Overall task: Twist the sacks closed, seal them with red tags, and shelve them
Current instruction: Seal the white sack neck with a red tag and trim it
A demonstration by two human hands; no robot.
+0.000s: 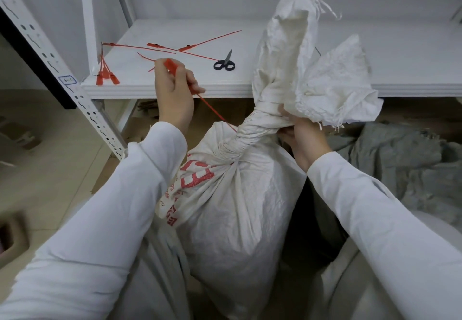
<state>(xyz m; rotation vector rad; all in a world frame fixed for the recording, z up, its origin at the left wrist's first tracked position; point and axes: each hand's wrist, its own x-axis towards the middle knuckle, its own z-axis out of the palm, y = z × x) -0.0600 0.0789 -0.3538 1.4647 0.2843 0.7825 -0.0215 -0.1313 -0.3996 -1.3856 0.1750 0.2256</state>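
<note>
A full white woven sack (pixel 237 209) with red print stands between my knees. Its neck (pixel 252 129) is twisted into a tight rope, and the loose top flares upward in front of the shelf. My right hand (pixel 303 136) grips the twisted neck just below the flare. My left hand (pixel 175 92) holds a red tag (pixel 175 68) by its head end; the tag's thin strap runs down to the twisted neck. Several more red tags (pixel 160 47) lie loose on the white shelf (pixel 175 32), and a bunch of them (pixel 106 74) sits at the shelf's front left corner.
Black-handled scissors (pixel 225 62) lie on the shelf near the loose tags. A white perforated rack post (pixel 62 74) slants down at the left. Grey sacking (pixel 405 159) is heaped on the floor to the right. Cardboard lies under the shelf.
</note>
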